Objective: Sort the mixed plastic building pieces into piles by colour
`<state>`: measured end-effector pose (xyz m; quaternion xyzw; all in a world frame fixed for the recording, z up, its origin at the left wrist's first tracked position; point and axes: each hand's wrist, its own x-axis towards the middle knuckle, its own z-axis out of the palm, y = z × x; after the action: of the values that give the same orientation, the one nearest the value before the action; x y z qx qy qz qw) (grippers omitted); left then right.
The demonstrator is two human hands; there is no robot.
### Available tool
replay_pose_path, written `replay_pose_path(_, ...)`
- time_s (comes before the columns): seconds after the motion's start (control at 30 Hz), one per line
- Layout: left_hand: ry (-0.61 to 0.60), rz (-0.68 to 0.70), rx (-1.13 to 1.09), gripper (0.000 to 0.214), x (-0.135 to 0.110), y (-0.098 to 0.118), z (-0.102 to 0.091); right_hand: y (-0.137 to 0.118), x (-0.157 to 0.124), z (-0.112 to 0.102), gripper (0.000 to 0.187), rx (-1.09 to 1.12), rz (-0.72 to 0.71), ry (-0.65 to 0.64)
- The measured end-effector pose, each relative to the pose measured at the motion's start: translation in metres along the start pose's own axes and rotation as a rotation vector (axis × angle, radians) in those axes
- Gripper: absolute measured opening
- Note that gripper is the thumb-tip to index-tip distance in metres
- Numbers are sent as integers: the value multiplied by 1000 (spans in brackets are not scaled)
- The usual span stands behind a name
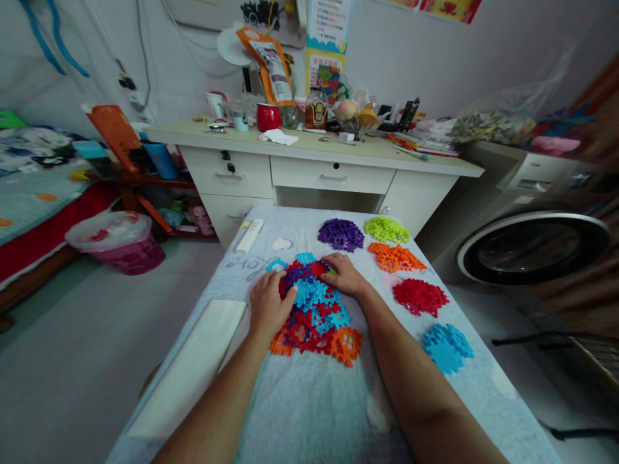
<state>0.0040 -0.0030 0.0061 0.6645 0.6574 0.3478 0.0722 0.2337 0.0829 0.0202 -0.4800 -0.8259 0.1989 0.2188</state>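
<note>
A mixed pile of flat plastic interlocking pieces (pixel 314 306) in blue, red, purple and orange lies mid-table. My left hand (pixel 271 303) rests on its left side, thumb apart from the fingers. On the far right side of the pile lies my right hand (pixel 345 276), its fingers loosely spread and touching the pieces. A bit of yellow-green shows by its fingers, partly hidden. Along the table's right side are single-colour piles: purple pieces (pixel 341 234), lime-green pieces (pixel 387 229), orange pieces (pixel 396 257), red pieces (pixel 420 297) and blue pieces (pixel 447 348).
A cloth covers the table (pixel 314 412). At its left lie a long white board (pixel 193 370) and a smaller white bar (pixel 250 236). Behind stands a cluttered desk (pixel 333 171). A washing machine (pixel 532 212) is at right, a lined pink bin (pixel 118 241) at left.
</note>
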Motion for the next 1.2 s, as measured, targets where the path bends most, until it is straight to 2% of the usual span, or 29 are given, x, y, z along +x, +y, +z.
replay_pose_path(0.1, -6, 5, -7, 35, 0, 1, -1, 0, 1, 3, 47, -7, 3, -15)
replay_pose_path(0.27, -14, 1, -11, 33, 0, 2, -2, 3, 0, 5, 43, 30, 11, 46)
replay_pose_path(0.43, -16, -1, -16, 34, -1, 2, -3, 7, 2, 4, 31, 106, -6, 76)
replay_pose_path(0.67, -19, 9, 15, 35, -1, 4, -4, 6, 2, 2, 39, 25, -63, 25)
replay_pose_path(0.77, -23, 12, 10, 34, -1, 4, -4, 2, 3, 0, 33, 46, -29, 34)
replay_pose_path(0.87, -18, 20, 7, 34, -1, 2, -4, -2, 5, -5, 18, 104, 40, 96)
replay_pose_path(0.93, -18, 24, 14, 34, -1, 1, -3, -3, 5, -13, 10, 171, 107, 117)
replay_pose_path(1.03, -31, 18, 21, 35, -2, 1, -3, -2, -2, -35, 9, 284, 166, 134)
replay_pose_path(1.2, -47, 11, 20, 37, -1, 2, -4, 14, -44, -89, 19, 327, 238, 223)
